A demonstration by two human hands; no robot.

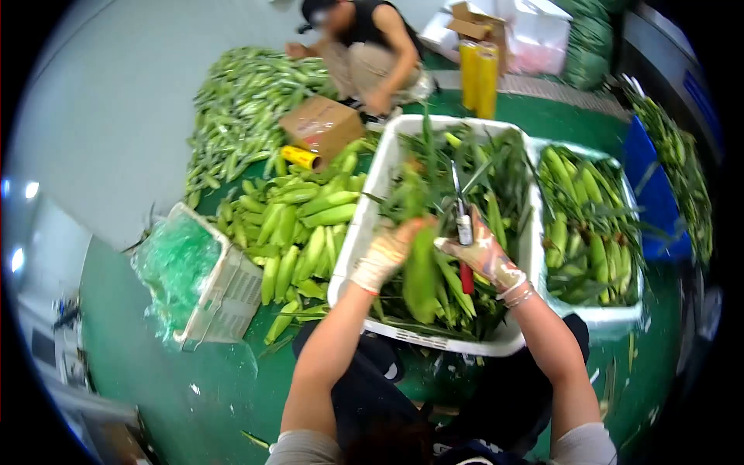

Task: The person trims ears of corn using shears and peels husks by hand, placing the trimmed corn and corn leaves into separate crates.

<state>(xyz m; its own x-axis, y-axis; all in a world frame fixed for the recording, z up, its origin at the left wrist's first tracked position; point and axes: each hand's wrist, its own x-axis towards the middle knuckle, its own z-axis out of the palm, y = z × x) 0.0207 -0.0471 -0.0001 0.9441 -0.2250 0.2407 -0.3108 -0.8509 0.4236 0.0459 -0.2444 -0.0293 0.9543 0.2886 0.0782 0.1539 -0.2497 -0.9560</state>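
My left hand (387, 252), in a pale glove, is closed on the upper end of a green ear of corn (421, 283), which hangs over the white crate (353, 263). Motion blurs the leaves at the top of that ear. Gloved too, my right hand (487, 252) grips a knife (463, 225) with a red handle end, its narrow blade pointing up and away from me. Below both hands, the crate holds husk leaves (508, 170) and more green corn.
Husked ears form a pile (291, 221) left of the crate, with a cardboard box (322, 128) behind. A tipped basket (225, 298) spills green plastic bags. Another corn-filled crate (632, 298) stands right. A person (372, 54) crouches at the back beside wrapped corn (240, 101).
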